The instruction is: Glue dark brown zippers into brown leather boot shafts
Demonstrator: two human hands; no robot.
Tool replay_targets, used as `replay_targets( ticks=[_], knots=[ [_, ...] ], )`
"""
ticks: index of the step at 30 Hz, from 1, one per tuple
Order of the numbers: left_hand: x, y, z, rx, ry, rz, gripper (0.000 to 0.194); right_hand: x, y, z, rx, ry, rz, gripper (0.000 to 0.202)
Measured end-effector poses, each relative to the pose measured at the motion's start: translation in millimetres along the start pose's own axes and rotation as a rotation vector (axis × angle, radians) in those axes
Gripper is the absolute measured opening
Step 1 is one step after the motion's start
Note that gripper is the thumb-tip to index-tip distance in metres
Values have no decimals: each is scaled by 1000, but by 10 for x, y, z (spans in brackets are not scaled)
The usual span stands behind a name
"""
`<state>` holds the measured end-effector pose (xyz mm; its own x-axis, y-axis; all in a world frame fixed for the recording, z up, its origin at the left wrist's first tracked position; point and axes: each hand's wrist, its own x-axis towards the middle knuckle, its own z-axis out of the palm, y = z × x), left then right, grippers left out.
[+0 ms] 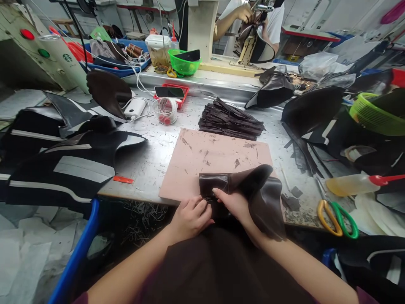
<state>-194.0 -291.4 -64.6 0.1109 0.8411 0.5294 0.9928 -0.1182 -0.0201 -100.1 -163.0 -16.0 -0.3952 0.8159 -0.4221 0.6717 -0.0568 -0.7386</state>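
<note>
A dark brown leather piece (243, 181), glossy and curled, lies over the near part of the pink board (218, 156) and hangs past its front edge. My right hand (232, 204) is closed on it, thumb on top, with a flap of the leather draped over the wrist. Close beside it, my left hand (193, 215) pinches at the lower edge of the same piece, fingers curled in. Whatever lies right between the left fingertips is too small and dark to make out. Behind the board sits a pile of dark leather strips (230, 120).
Black leather parts with white tape (72, 164) are stacked at left. Scissors (337, 217) and a glue bottle (351, 185) lie at right. A phone (169, 92), a clear tape roll (166, 110) and a green basket (184, 65) stand behind. A co-worker's hand (244, 13) is at a machine.
</note>
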Motion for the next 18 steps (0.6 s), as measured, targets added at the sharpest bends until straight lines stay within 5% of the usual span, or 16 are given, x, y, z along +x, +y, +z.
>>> replay_targets(
  ticks=[14, 18],
  knots=[
    [-17, 27, 10, 49, -94, -44, 23, 45, 104, 51, 35, -53, 17, 31],
    [34, 29, 4, 69, -137, -52, 21, 130, 223, -92, -34, -22, -132, 21]
  ],
)
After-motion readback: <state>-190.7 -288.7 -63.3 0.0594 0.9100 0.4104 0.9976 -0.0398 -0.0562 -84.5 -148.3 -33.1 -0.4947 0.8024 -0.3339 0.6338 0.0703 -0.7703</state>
